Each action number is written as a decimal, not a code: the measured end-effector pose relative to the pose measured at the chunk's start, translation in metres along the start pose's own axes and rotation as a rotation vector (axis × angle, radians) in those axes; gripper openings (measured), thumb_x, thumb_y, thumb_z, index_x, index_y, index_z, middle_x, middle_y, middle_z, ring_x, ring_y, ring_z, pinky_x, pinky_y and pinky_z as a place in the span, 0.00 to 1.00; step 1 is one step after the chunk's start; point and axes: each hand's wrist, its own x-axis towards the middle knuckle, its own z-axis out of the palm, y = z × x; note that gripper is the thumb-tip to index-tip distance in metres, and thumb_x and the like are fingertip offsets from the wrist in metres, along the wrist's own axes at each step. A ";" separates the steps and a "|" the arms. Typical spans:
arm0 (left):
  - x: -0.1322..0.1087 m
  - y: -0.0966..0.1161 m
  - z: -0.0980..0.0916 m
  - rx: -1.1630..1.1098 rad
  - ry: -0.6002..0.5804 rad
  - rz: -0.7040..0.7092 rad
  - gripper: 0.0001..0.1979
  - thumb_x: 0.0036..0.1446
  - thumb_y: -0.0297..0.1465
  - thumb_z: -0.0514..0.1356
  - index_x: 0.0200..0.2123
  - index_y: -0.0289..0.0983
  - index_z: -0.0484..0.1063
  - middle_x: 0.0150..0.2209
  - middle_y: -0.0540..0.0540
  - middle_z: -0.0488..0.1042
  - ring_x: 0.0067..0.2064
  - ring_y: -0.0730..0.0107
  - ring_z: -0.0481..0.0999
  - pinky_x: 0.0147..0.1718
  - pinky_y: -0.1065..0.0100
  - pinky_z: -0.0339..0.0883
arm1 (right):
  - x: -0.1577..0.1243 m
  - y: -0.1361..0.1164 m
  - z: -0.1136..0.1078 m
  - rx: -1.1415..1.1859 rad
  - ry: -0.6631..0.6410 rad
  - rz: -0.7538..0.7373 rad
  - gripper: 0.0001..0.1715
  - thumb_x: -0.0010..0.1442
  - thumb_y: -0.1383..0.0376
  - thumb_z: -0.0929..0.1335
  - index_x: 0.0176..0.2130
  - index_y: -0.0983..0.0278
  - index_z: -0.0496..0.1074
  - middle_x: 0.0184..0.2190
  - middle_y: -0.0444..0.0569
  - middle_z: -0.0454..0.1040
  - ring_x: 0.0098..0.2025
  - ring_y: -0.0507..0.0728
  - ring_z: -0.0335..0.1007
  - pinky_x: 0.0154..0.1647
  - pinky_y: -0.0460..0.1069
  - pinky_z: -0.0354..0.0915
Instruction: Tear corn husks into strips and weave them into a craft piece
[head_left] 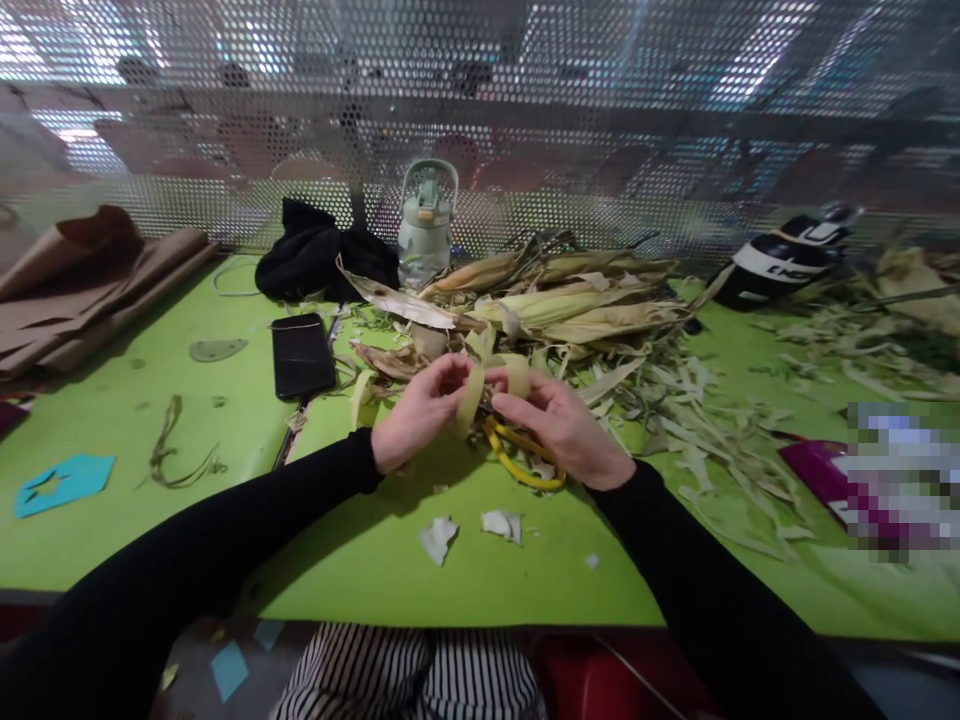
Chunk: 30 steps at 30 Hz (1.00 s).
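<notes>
Both my hands meet over the middle of the green table [135,420]. My left hand [420,412] and my right hand [559,425] together pinch a pale yellow strip of corn husk [491,378], which curls in a loop between the fingertips. Under my right hand lie scissors with yellow handles [517,458], partly hidden by the palm. Just behind the hands is a heap of dried corn cobs in their husks [555,295].
A black phone [301,355] lies to the left, with a black cloth [315,255] and a pale green water bottle [426,225] behind it. Brown paper sheets [90,285] sit far left, husk scraps [712,420] spread right, and a perforated metal screen [600,120] closes the back.
</notes>
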 end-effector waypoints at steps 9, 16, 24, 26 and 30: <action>0.000 -0.008 0.000 -0.313 -0.097 -0.133 0.13 0.55 0.23 0.66 0.30 0.35 0.62 0.29 0.49 0.77 0.34 0.74 0.81 0.39 0.70 0.74 | 0.007 -0.004 -0.009 0.119 0.183 0.001 0.21 0.52 0.45 0.74 0.32 0.60 0.78 0.25 0.42 0.69 0.23 0.49 0.61 0.21 0.46 0.61; 0.007 -0.004 -0.004 -0.216 0.089 0.098 0.11 0.56 0.23 0.65 0.38 0.37 0.65 0.28 0.55 0.75 0.29 0.79 0.77 0.34 0.73 0.73 | 0.006 -0.005 -0.008 0.154 0.238 -0.085 0.20 0.50 0.46 0.76 0.27 0.58 0.79 0.32 0.44 0.76 0.29 0.51 0.68 0.33 0.48 0.69; 0.016 0.007 -0.014 -0.230 0.240 0.198 0.10 0.52 0.28 0.69 0.38 0.35 0.76 0.31 0.53 0.76 0.29 0.82 0.74 0.33 0.75 0.72 | 0.008 0.004 -0.018 -0.112 0.235 0.062 0.28 0.58 0.41 0.69 0.30 0.62 0.79 0.31 0.47 0.74 0.26 0.51 0.63 0.25 0.48 0.61; 0.013 0.012 -0.013 -0.207 0.218 0.248 0.11 0.51 0.30 0.70 0.38 0.36 0.77 0.32 0.53 0.77 0.30 0.81 0.75 0.33 0.75 0.72 | 0.009 0.001 -0.022 -0.280 0.479 -0.043 0.25 0.56 0.43 0.71 0.40 0.59 0.78 0.31 0.44 0.71 0.26 0.51 0.60 0.26 0.48 0.60; 0.001 0.011 -0.001 -0.128 0.114 0.241 0.11 0.49 0.33 0.72 0.34 0.35 0.77 0.34 0.50 0.79 0.31 0.79 0.75 0.32 0.74 0.72 | 0.005 -0.009 -0.016 -0.495 0.546 -0.238 0.23 0.62 0.43 0.67 0.39 0.58 0.78 0.36 0.47 0.72 0.33 0.54 0.64 0.38 0.51 0.64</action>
